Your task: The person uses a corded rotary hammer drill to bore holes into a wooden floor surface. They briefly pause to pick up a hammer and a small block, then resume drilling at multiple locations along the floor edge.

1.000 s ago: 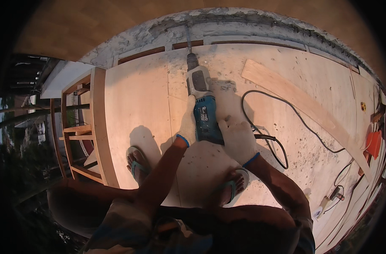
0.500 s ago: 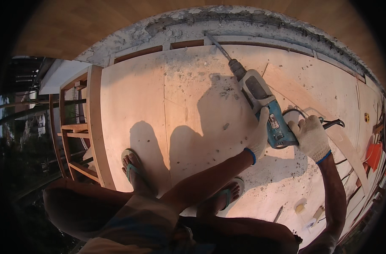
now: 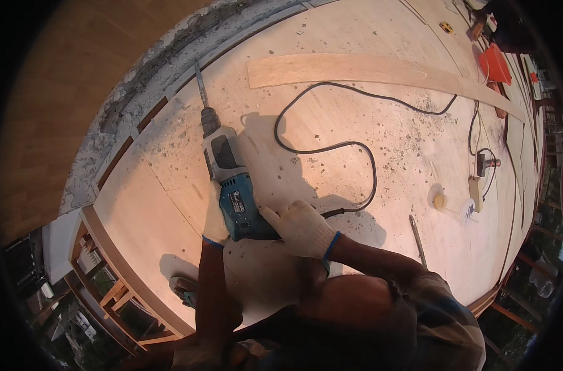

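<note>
A teal and grey rotary hammer (image 3: 237, 201) is held low over the pale plywood, its body pointing away from me. Its long chisel bit (image 3: 201, 86) reaches the seam beside the rough concrete edge (image 3: 139, 93); whether the tip touches is too small to tell. My left hand (image 3: 215, 217), in a white knit glove with a blue cuff, grips the left side of the housing, its fingers largely hidden behind the tool. At the rear handle my right hand (image 3: 305, 230), gloved alike, is closed. The black power cord (image 3: 371, 167) leaves the handle and loops across the boards.
Crumbs of rubble dot the plywood (image 3: 355, 235). A long thin wood strip (image 3: 355, 69) lies beyond the cord. To the right are a pen-like rod (image 3: 417, 240), a power strip (image 3: 475, 193), a red bucket (image 3: 495, 63) and a tape measure (image 3: 446, 27). A wooden frame (image 3: 118, 260) stands lower left.
My view has turned, so the concrete edge now slants along the left. The rotary hammer appears further left and more upright, still in both hands. More of its cord shows.
</note>
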The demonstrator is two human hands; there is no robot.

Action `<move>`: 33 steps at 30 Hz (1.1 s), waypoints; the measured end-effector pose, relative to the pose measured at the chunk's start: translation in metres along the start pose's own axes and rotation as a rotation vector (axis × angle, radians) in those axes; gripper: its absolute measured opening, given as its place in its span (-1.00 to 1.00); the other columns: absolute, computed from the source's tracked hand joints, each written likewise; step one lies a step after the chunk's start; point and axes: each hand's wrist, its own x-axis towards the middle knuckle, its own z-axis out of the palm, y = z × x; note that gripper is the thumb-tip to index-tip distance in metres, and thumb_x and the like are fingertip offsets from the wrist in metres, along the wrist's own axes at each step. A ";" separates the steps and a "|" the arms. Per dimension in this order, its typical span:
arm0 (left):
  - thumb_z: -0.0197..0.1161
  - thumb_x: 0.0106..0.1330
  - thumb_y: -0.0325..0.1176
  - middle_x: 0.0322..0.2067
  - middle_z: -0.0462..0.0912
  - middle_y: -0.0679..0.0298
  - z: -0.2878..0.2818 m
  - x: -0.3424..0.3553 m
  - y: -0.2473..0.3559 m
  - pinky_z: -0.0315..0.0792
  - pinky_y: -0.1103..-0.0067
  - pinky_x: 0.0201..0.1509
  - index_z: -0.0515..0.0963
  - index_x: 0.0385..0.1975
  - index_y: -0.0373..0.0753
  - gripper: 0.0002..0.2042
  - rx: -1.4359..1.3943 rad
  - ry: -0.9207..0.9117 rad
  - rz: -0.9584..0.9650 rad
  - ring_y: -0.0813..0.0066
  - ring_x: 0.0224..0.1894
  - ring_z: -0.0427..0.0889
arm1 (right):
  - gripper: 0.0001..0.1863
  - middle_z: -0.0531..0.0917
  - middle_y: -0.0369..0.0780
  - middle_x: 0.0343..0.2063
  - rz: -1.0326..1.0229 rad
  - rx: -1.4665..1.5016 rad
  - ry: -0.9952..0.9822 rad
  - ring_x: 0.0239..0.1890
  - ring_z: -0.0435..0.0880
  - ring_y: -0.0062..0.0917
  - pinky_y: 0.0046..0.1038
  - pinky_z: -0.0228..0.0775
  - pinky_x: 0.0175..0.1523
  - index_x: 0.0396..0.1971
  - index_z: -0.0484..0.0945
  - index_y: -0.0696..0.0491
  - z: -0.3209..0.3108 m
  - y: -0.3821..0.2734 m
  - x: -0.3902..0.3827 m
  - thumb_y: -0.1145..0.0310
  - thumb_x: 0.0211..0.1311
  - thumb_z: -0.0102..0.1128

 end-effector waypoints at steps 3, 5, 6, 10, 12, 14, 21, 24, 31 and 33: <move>0.07 0.63 0.45 0.13 0.79 0.00 -0.016 0.002 0.025 0.83 0.25 0.12 0.55 0.42 -0.32 -0.15 0.267 -0.022 -0.052 0.12 0.05 0.86 | -0.24 0.78 0.01 -0.14 0.011 0.128 0.074 -0.09 0.82 -0.02 -0.04 0.60 0.18 0.41 0.46 0.20 0.030 -0.013 -0.005 0.16 0.29 0.51; 0.08 0.60 0.49 0.20 0.77 0.01 -0.037 -0.001 0.043 0.81 0.21 0.19 0.51 0.47 -0.31 -0.11 0.426 0.009 -0.099 0.11 0.12 0.83 | -0.28 0.76 0.02 -0.06 0.021 0.220 0.016 0.01 0.79 -0.01 -0.03 0.59 0.23 0.38 0.50 0.17 0.019 -0.024 -0.011 0.14 0.32 0.49; 0.09 0.57 0.52 0.24 0.75 0.01 -0.049 -0.004 0.056 0.79 0.18 0.24 0.50 0.50 -0.30 -0.07 0.503 0.039 -0.124 0.10 0.17 0.82 | -0.31 0.75 0.03 -0.02 0.004 0.262 -0.009 0.06 0.78 -0.01 -0.02 0.59 0.25 0.36 0.52 0.15 0.011 -0.025 -0.017 0.13 0.33 0.49; 0.06 0.53 0.59 0.33 0.69 0.00 -0.029 -0.016 0.068 0.71 0.22 0.33 0.45 0.57 -0.31 0.02 0.816 0.016 -0.242 0.13 0.27 0.76 | -0.42 0.67 0.01 0.20 0.099 0.346 0.377 0.28 0.68 -0.03 0.00 0.60 0.24 0.27 0.65 0.09 0.025 0.009 -0.071 0.04 0.41 0.45; 0.03 0.53 0.61 0.28 0.71 -0.01 -0.057 -0.011 0.101 0.69 0.28 0.29 0.43 0.58 -0.33 0.04 1.223 0.110 -0.238 0.15 0.21 0.78 | -0.43 0.71 0.02 0.13 0.228 0.322 0.623 0.23 0.70 0.01 0.00 0.60 0.25 0.27 0.67 0.06 0.020 0.040 -0.107 -0.02 0.47 0.39; 0.00 0.53 0.62 0.12 0.76 0.04 -0.043 0.005 0.108 0.68 0.33 0.22 0.53 0.41 -0.33 -0.01 1.595 0.143 -0.250 0.23 0.08 0.79 | -0.42 0.74 0.03 0.06 0.514 0.388 0.623 0.18 0.71 0.03 0.00 0.61 0.23 0.27 0.67 0.08 0.023 0.072 -0.148 -0.08 0.51 0.33; 0.00 0.52 0.62 -0.30 0.80 0.14 0.068 -0.017 0.152 0.65 0.38 0.03 0.72 -0.13 -0.33 -0.09 2.071 0.029 -0.290 0.32 -0.19 0.79 | -0.43 0.78 0.04 0.02 0.876 0.155 0.672 0.08 0.77 0.04 -0.01 0.62 0.21 0.30 0.69 0.06 0.033 0.099 -0.273 -0.06 0.57 0.25; -0.04 0.54 0.60 -0.27 0.81 0.04 0.095 0.001 0.158 0.64 0.31 0.04 0.73 -0.10 -0.36 -0.08 2.268 -0.075 -0.175 0.18 -0.16 0.81 | -0.45 0.78 0.03 0.04 0.898 0.137 0.658 0.07 0.78 0.03 0.00 0.63 0.21 0.28 0.71 0.07 0.003 0.081 -0.298 -0.04 0.58 0.25; -0.24 0.54 0.59 -0.13 0.86 -0.15 0.115 0.026 0.174 0.61 0.10 0.18 0.83 -0.08 -0.34 0.00 2.590 -0.053 -0.279 -0.14 0.01 0.83 | -0.48 0.80 0.02 0.04 0.934 -0.059 0.979 0.08 0.80 0.00 -0.06 0.64 0.19 0.18 0.75 0.10 -0.050 0.145 -0.344 -0.04 0.54 0.32; -0.29 0.56 0.59 -0.15 0.86 -0.16 0.118 0.021 0.168 0.60 0.11 0.15 0.81 -0.13 -0.38 0.02 2.525 0.056 -0.235 -0.16 0.01 0.82 | -0.50 0.82 0.03 0.01 0.976 -0.125 1.009 0.13 0.78 -0.01 -0.06 0.62 0.23 0.12 0.78 0.12 -0.067 0.173 -0.365 -0.02 0.53 0.33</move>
